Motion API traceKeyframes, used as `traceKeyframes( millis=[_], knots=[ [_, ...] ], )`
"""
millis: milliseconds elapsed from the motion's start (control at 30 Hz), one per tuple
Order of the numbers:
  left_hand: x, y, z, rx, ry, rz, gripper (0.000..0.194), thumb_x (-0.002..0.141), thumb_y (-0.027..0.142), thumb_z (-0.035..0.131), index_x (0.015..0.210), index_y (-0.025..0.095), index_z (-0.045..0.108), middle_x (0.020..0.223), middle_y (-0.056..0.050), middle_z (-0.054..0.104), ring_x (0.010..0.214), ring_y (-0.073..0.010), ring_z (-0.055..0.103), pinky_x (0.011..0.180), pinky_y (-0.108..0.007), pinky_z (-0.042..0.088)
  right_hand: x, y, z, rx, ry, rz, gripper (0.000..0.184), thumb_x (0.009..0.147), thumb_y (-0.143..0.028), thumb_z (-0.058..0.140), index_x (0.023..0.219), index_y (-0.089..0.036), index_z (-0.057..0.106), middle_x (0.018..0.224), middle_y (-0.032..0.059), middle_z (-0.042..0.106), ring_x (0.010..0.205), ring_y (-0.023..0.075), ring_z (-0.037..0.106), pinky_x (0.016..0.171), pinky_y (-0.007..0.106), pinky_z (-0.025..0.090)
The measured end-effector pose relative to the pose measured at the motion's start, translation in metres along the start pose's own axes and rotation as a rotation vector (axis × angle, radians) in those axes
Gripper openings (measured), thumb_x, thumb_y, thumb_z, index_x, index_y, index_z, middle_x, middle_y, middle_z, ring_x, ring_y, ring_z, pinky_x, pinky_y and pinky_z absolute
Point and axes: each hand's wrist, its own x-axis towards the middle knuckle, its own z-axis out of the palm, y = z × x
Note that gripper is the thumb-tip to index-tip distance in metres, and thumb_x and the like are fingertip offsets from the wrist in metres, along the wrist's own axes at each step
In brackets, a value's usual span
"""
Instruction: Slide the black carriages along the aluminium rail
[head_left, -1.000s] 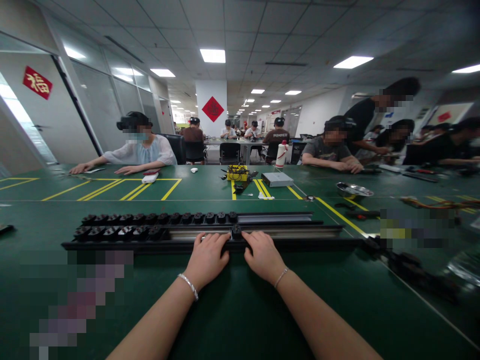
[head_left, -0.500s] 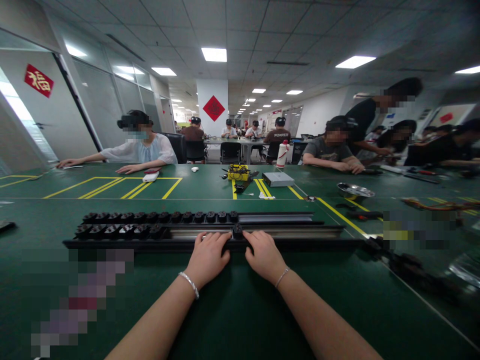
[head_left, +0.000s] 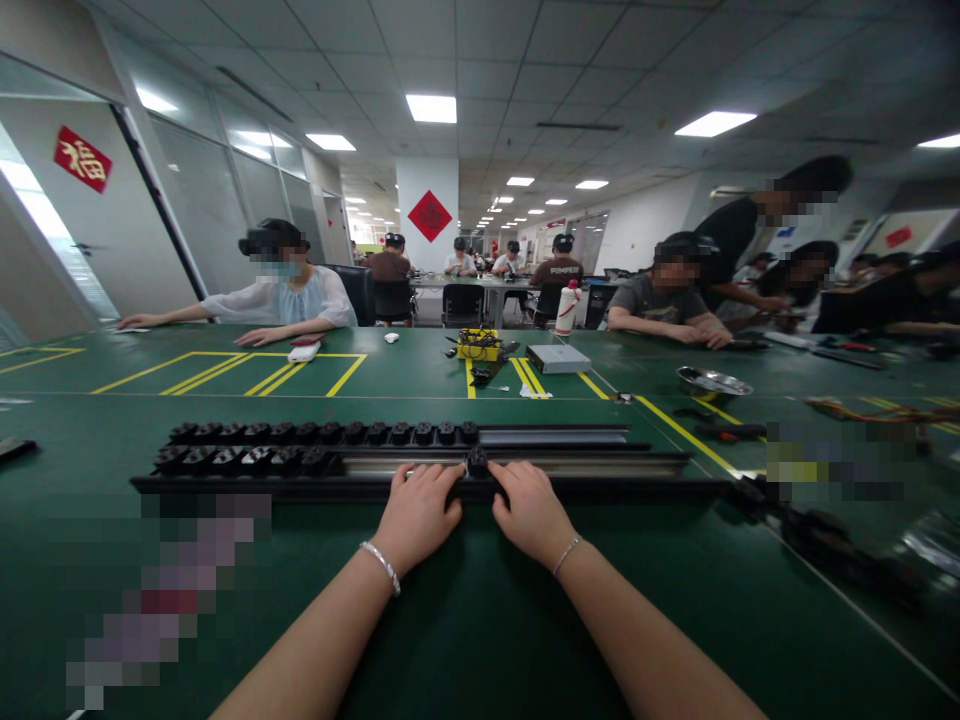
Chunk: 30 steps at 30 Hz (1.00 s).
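Small black block (head_left: 477, 460) at about mid-length of near black rail (head_left: 600, 488), between index fingertips of left hand (head_left: 420, 510) and right hand (head_left: 534, 508). Hands apart, other fingers along rail; cannot tell how firm the grip. Leftward, row of similar blocks (head_left: 240, 458). Just behind, far rail (head_left: 555, 437). Beyond, on green surface (head_left: 465, 620): yellow box (head_left: 478, 346), grey box (head_left: 558, 359), metal bowl (head_left: 714, 381).

The pixelated patch (head_left: 169, 600) on the green table (head_left: 315, 600) is unreadable; both forearms run off the bottom edge.
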Motion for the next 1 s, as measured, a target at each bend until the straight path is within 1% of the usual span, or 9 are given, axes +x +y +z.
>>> traceKeyframes(
  millis=[300, 467, 600, 1000],
  knots=[
    [0.0003, -0.0009, 0.0016, -0.002, 0.008, 0.007, 0.037, 0.077, 0.025, 0.047, 0.114, 0.029, 0.051, 0.105, -0.001, 0.063, 0.099, -0.0196, 0.053, 0.095, -0.042, 0.026, 0.0, 0.0007, 0.0001, -0.003, 0.014, -0.01, 0.042, 0.077, -0.018, 0.044, 0.119, -0.015, 0.051, 0.105, 0.0081, 0.058, 0.101, 0.0194, 0.046, 0.092, 0.032, 0.031],
    [0.0006, -0.0015, 0.0019, 0.001, -0.001, 0.008, 0.037, 0.077, 0.026, 0.047, 0.114, 0.028, 0.051, 0.105, 0.0, 0.062, 0.099, -0.0195, 0.053, 0.093, -0.042, 0.026, -0.0003, 0.0008, 0.0005, -0.032, 0.004, -0.008, 0.042, 0.078, -0.019, 0.044, 0.119, -0.016, 0.05, 0.105, 0.0082, 0.058, 0.101, 0.0192, 0.046, 0.092, 0.032, 0.031],
    [0.0009, -0.0017, 0.0024, 0.004, -0.01, 0.004, 0.037, 0.078, 0.026, 0.046, 0.114, 0.028, 0.051, 0.104, 0.0, 0.062, 0.098, -0.0195, 0.053, 0.093, -0.042, 0.026, -0.0006, 0.001, 0.001, -0.012, 0.021, -0.013, 0.042, 0.077, -0.018, 0.045, 0.118, -0.015, 0.051, 0.104, 0.0083, 0.058, 0.1, 0.0196, 0.046, 0.091, 0.032, 0.032],
    [0.0008, -0.0008, 0.001, -0.002, -0.014, -0.003, 0.037, 0.077, 0.026, 0.046, 0.114, 0.028, 0.05, 0.106, -0.001, 0.062, 0.099, -0.0194, 0.052, 0.094, -0.041, 0.025, -0.0004, 0.0013, 0.0006, -0.009, 0.015, -0.018, 0.043, 0.078, -0.018, 0.044, 0.119, -0.015, 0.051, 0.104, 0.0086, 0.059, 0.099, 0.0202, 0.047, 0.091, 0.033, 0.032]
  ],
)
